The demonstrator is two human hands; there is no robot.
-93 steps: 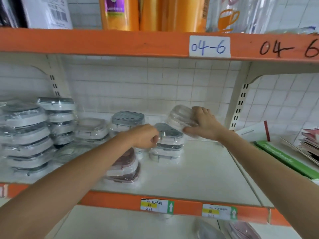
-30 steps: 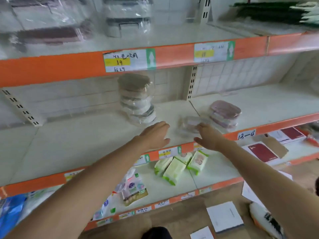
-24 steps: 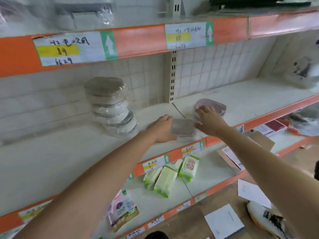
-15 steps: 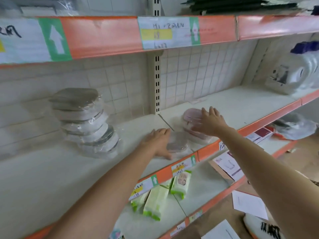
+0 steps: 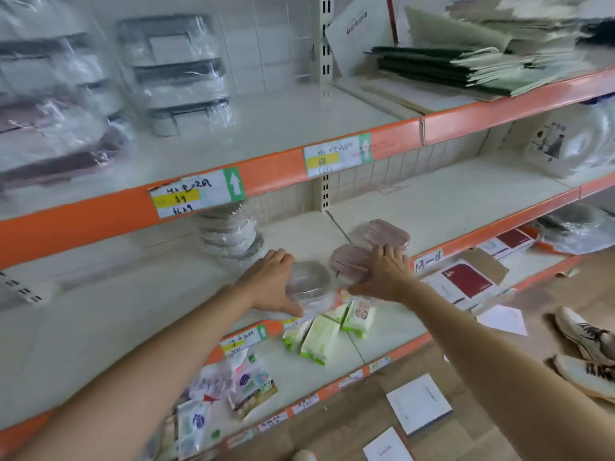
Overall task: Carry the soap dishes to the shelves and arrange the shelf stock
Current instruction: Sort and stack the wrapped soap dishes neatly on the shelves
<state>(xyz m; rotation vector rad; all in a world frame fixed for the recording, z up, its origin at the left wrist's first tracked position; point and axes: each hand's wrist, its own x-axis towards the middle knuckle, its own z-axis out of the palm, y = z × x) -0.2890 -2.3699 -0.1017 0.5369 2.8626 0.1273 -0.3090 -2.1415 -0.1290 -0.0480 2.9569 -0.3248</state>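
Note:
On the middle shelf (image 5: 449, 201), my left hand (image 5: 269, 282) cups a plastic-wrapped grey soap dish (image 5: 309, 282) at the front edge, thumb under its near side and fingers along its far side. My right hand (image 5: 382, 277) lies flat with straight fingers on a wrapped pink soap dish (image 5: 347, 262). Behind it sits another pink soap dish stack (image 5: 387, 232). A wrapped stack of grey dishes (image 5: 233, 236) stands further back left. Larger wrapped soap dish stacks (image 5: 176, 74) fill the upper shelf.
Green wipe packs (image 5: 319, 337) and sachets (image 5: 249, 384) lie on the lower shelf. Folded dark and pale goods (image 5: 466, 68) sit at the upper right, a bagged item (image 5: 565, 144) at the middle right. Booklets (image 5: 419, 404) and shoes (image 5: 585, 337) lie on the floor.
The view rose from the lower shelves to take in the upper shelf. My left hand went from resting on the grey dish to cupping it at the shelf edge. My right hand stays on the pink dish.

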